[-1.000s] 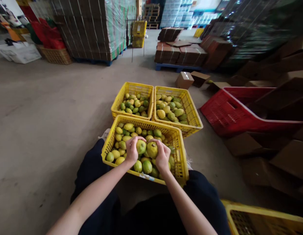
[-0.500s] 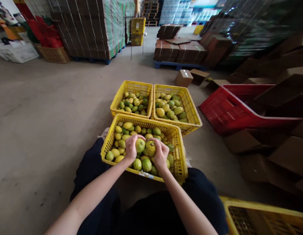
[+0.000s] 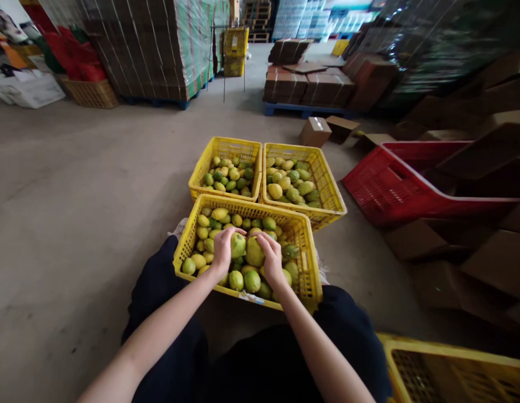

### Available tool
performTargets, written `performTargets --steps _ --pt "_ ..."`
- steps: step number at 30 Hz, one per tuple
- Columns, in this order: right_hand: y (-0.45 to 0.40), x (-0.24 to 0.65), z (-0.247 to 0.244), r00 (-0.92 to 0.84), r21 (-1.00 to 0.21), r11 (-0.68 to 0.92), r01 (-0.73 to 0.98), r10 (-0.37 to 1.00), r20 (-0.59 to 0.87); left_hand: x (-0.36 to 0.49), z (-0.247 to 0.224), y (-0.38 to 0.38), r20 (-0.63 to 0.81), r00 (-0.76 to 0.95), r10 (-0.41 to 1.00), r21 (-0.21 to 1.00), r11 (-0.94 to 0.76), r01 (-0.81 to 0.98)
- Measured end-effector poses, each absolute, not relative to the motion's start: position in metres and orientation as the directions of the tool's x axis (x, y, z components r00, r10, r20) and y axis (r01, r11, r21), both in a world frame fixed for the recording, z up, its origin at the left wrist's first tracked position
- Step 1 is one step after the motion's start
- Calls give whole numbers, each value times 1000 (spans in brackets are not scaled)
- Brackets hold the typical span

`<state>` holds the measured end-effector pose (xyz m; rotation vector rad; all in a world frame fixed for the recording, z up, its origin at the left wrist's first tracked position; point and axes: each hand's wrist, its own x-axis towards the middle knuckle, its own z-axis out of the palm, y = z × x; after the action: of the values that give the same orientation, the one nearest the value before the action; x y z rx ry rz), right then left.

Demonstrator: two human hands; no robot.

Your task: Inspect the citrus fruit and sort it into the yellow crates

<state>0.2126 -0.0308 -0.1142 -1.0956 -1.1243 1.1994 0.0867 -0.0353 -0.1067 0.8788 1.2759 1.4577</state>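
Note:
Over the near yellow crate [image 3: 308, 246], my left hand [image 3: 223, 250] is curled round a green-yellow lemon [image 3: 238, 245]. Just to its right, a larger, yellower lemon [image 3: 254, 251] sits in my right hand [image 3: 271, 254], whose fingers wrap over its top and side. The two held lemons are side by side, close together. Beneath them lie several loose lemons [image 3: 252, 281] in mixed green and yellow, partly covered by my hands. The crate rests between my knees.
Two more yellow crates, at the left [image 3: 196, 173] and right [image 3: 333, 184], hold lemons just beyond. A red crate [image 3: 381, 184] and cardboard boxes [image 3: 436, 235] crowd the right. Another yellow crate [image 3: 453, 350] is at the lower right. Stacked cartons [image 3: 308, 87] stand on a blue pallet.
Both hands have tilted, and the two lemons have shifted slightly up and left. More of the right-hand lemon shows now. The crates stay in place.

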Motion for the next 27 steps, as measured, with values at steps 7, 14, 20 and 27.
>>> performTargets --steps 7,14,20,27 --pt "-17 207 -116 6 -696 -457 -554 834 -552 76 -100 -17 -660 49 750 506 492 -709" --pt "-15 217 -104 -157 -531 -538 -654 784 -601 70 -101 -10 -702 56 710 439 494 -751" --pt "-13 219 -119 -193 -574 -547 -609 804 -562 73 -105 -11 -721 52 691 420 494 -761" --pt "-14 224 -111 -280 -557 -494 -668 860 -427 71 -89 -17 -637 129 760 382 456 -804"
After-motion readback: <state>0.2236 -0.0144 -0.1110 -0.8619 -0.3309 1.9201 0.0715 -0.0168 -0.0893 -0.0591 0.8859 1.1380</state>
